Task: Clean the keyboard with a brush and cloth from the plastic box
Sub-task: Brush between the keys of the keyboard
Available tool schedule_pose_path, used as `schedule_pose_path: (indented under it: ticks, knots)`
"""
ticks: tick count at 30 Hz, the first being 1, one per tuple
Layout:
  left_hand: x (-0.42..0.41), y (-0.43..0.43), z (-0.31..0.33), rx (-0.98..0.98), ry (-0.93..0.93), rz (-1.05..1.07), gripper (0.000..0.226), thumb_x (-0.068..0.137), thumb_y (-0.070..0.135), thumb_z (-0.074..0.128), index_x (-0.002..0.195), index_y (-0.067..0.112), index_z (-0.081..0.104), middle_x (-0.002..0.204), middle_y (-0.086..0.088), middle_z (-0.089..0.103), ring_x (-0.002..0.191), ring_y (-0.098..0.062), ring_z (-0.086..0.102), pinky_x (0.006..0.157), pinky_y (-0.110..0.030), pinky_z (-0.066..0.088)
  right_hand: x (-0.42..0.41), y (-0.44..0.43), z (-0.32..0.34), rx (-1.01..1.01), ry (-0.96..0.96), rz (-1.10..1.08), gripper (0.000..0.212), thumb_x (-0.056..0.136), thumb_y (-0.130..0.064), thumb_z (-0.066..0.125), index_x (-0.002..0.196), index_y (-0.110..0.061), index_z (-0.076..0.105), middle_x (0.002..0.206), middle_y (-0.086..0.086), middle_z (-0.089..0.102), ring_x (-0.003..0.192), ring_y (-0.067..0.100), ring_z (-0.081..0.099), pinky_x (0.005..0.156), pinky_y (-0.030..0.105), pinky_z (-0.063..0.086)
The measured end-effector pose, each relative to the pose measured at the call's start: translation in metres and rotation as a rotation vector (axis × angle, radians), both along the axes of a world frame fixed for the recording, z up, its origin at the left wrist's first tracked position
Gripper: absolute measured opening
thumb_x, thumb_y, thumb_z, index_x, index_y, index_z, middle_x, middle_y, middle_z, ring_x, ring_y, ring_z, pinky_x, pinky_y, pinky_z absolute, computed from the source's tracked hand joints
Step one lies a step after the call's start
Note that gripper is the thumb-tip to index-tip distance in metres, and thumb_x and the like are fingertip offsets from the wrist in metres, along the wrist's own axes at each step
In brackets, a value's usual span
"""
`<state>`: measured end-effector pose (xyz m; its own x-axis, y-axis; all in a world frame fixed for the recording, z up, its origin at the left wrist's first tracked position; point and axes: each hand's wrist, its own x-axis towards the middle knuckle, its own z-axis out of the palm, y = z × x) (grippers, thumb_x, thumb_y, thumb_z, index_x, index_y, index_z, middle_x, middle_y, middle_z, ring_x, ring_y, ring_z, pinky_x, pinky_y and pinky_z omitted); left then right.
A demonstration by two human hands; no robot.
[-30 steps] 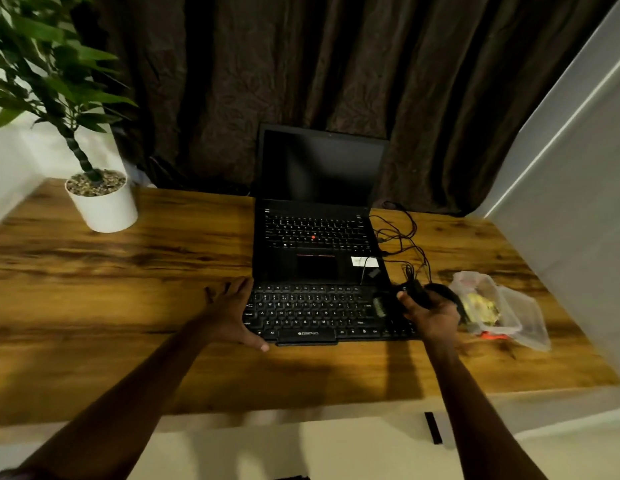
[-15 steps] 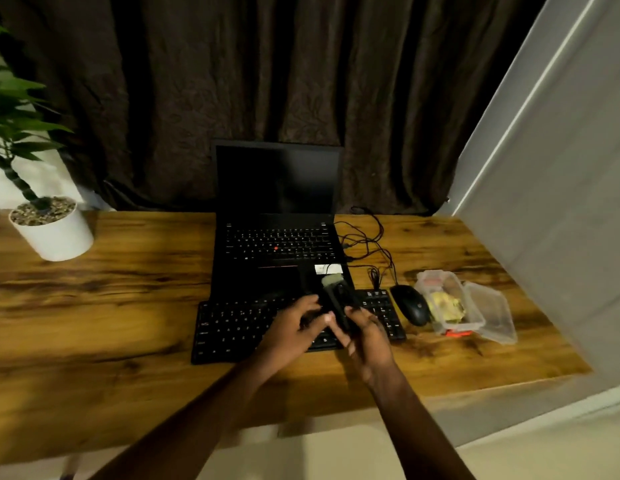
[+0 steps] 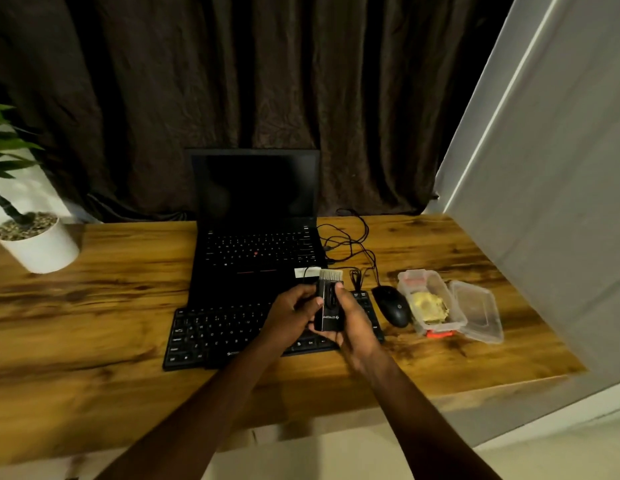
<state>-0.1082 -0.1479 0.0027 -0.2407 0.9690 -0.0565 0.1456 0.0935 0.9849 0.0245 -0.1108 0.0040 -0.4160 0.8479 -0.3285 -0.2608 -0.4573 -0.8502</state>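
Observation:
A black brush (image 3: pixel 329 299) with pale bristles pointing away from me is held upright above the right half of the black keyboard (image 3: pixel 218 334). My left hand (image 3: pixel 293 315) grips the brush's left side and my right hand (image 3: pixel 353 323) wraps its right side and bottom. The keyboard lies on the wooden desk in front of the laptop. The clear plastic box (image 3: pixel 431 303) stands open at the right with a yellow cloth (image 3: pixel 428 306) inside, and its lid (image 3: pixel 478 313) lies beside it.
An open black laptop (image 3: pixel 256 233) stands behind the keyboard. A black mouse (image 3: pixel 393 308) with tangled cables (image 3: pixel 350 244) lies between keyboard and box. A potted plant (image 3: pixel 35 240) stands at the far left. A grey wall (image 3: pixel 543 202) borders the desk's right side; the desk's front edge (image 3: pixel 474 393) is near me.
My right hand left the mouse area and brought the brush over the keyboard. My left hand came off the keyboard's left edge and joined it. Now the bristle end shows uncovered.

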Motion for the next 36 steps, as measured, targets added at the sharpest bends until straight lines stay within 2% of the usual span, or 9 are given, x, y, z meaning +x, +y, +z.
schedule_pose_path:
  ticks: [7,13,18,21,26,28,30,32,36]
  knots:
    - [0.016,0.003,0.005,0.025,-0.043,0.012,0.023,0.098,0.021,0.061,0.120,0.015,0.063,0.103,0.000,0.071,0.081,-0.004,0.069,0.067,-0.018,0.053,0.013,0.010,0.007,0.061,-0.064,-0.021,0.041,0.098,-0.043,0.056,0.120,-0.010,0.063,0.113,0.013,0.073,0.095,0.023,0.073,0.076,0.042,0.062]
    - [0.025,0.011,0.000,0.016,-0.079,0.055,0.016,0.097,0.022,0.062,0.112,0.020,0.066,0.099,-0.003,0.072,0.088,-0.021,0.070,0.080,-0.044,0.059,0.021,0.017,0.001,0.124,-0.074,-0.040,0.022,0.099,-0.032,0.059,0.112,-0.017,0.068,0.111,0.010,0.074,0.101,0.024,0.072,0.073,0.038,0.060]
    - [0.033,0.017,-0.001,0.020,-0.104,0.071,0.015,0.098,0.017,0.059,0.109,0.024,0.066,0.103,-0.006,0.072,0.093,-0.024,0.070,0.078,-0.040,0.060,0.030,0.024,-0.001,0.133,-0.041,-0.002,0.022,0.101,-0.022,0.056,0.118,-0.011,0.065,0.111,0.011,0.074,0.099,0.024,0.072,0.073,0.036,0.061]
    - [0.039,0.019,-0.002,0.020,-0.162,0.060,0.017,0.098,0.013,0.058,0.107,0.026,0.066,0.105,-0.004,0.071,0.095,-0.019,0.069,0.075,-0.032,0.057,0.039,0.030,-0.010,0.113,-0.021,0.027,0.029,0.101,-0.017,0.056,0.127,-0.005,0.060,0.121,0.019,0.069,0.108,0.031,0.068,0.076,0.038,0.061]
    - [0.050,0.024,-0.010,-0.034,-0.125,0.032,0.016,0.099,0.018,0.058,0.112,0.021,0.066,0.108,-0.006,0.071,0.096,-0.021,0.070,0.079,-0.039,0.059,0.057,0.034,-0.022,0.078,-0.034,0.065,0.031,0.102,-0.015,0.053,0.131,-0.005,0.058,0.126,0.020,0.067,0.113,0.030,0.067,0.090,0.048,0.056]
    - [0.054,0.026,-0.016,-0.049,-0.052,0.008,0.011,0.098,0.020,0.061,0.107,0.022,0.067,0.101,-0.003,0.071,0.092,-0.021,0.068,0.079,-0.037,0.058,0.067,0.035,-0.029,0.115,-0.122,0.076,0.031,0.101,-0.018,0.055,0.131,-0.013,0.061,0.126,0.013,0.069,0.116,0.027,0.066,0.095,0.049,0.054]
    - [0.059,0.024,-0.020,-0.069,0.129,-0.054,0.012,0.096,0.023,0.063,0.108,0.022,0.065,0.104,0.003,0.068,0.100,-0.016,0.065,0.079,-0.024,0.051,0.077,0.035,-0.038,0.196,-0.251,0.071,0.028,0.100,-0.017,0.058,0.127,-0.021,0.064,0.124,0.006,0.070,0.117,0.025,0.064,0.094,0.045,0.053]
    - [0.062,0.021,-0.023,-0.118,0.366,-0.132,0.032,0.095,0.028,0.064,0.127,0.021,0.060,0.123,0.003,0.063,0.115,-0.013,0.058,0.090,-0.024,0.046,0.090,0.035,-0.046,0.234,-0.356,-0.010,0.026,0.098,-0.010,0.059,0.120,-0.021,0.065,0.121,0.009,0.070,0.111,0.025,0.066,0.094,0.044,0.055]
    - [0.072,0.011,-0.032,-0.135,0.691,-0.345,0.064,0.092,0.037,0.065,0.149,0.031,0.036,0.152,0.005,0.041,0.138,-0.017,0.040,0.109,-0.035,0.038,0.120,0.022,-0.058,0.335,-0.553,-0.186,0.029,0.093,-0.008,0.067,0.116,-0.021,0.055,0.116,0.008,0.066,0.096,0.022,0.068,0.076,0.048,0.062]
